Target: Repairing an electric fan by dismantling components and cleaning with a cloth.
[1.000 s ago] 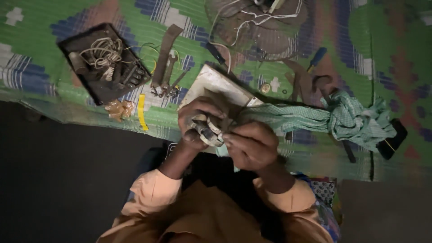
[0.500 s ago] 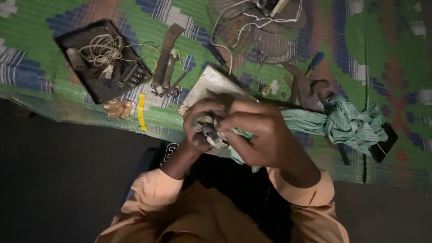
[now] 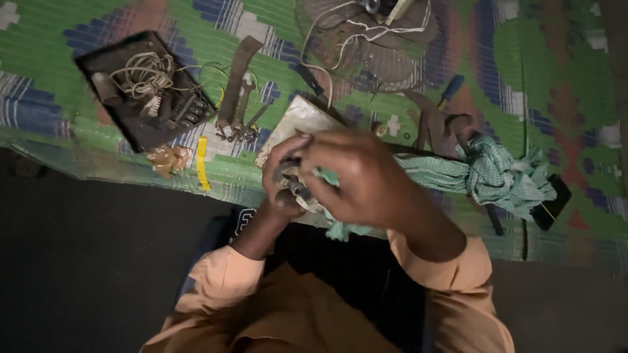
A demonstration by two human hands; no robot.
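Right hand [image 3: 366,176] has risen over left hand's [image 3: 278,176] metal part [image 3: 294,189].

Wrenches [image 3: 237,108] and black tray [image 3: 145,88] crowd the left, knotted green cloth [image 3: 497,173] blocks the right, dark floor open below left.

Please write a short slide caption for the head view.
Both hands, left hand and right hand, wipe a small metal part with green cloth.
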